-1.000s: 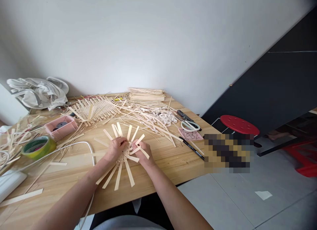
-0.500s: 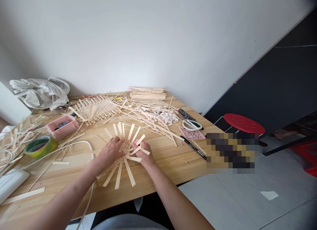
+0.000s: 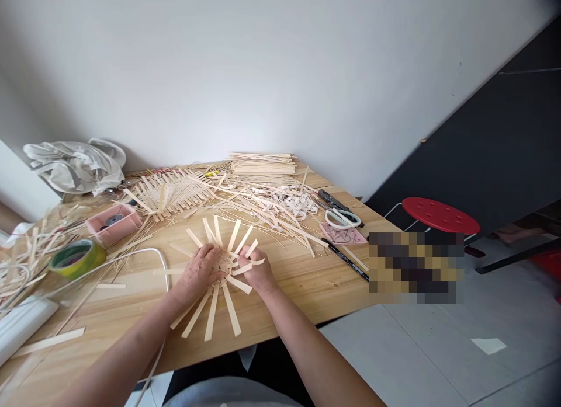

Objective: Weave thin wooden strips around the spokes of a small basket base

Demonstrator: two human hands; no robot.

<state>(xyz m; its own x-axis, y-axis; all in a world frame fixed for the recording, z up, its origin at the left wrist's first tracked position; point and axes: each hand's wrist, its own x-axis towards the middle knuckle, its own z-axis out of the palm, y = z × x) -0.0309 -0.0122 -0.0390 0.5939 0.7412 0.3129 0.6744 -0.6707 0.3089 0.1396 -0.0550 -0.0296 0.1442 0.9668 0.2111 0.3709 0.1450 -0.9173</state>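
Holding a round woven piece [image 3: 221,271] at the near middle of the wooden table [image 3: 307,287]. Pinching its right side with the right hand [image 3: 258,272], fingers narrow about the strips [image 3: 212,316] there. Laying the left hand [image 3: 199,274] across its left side, fingers bent, thumb over the weave; impossible to tell whether gripping or only pressing. Showing dark discs [image 3: 113,221] inside the pink box [image 3: 120,230], left and farther away, and something purplish [image 3: 75,258], unclear, inside the yellow-green tape roll [image 3: 85,270], left and nearer. Fanning strips outward far, near, left and right, about equally, rather than along one long axis.
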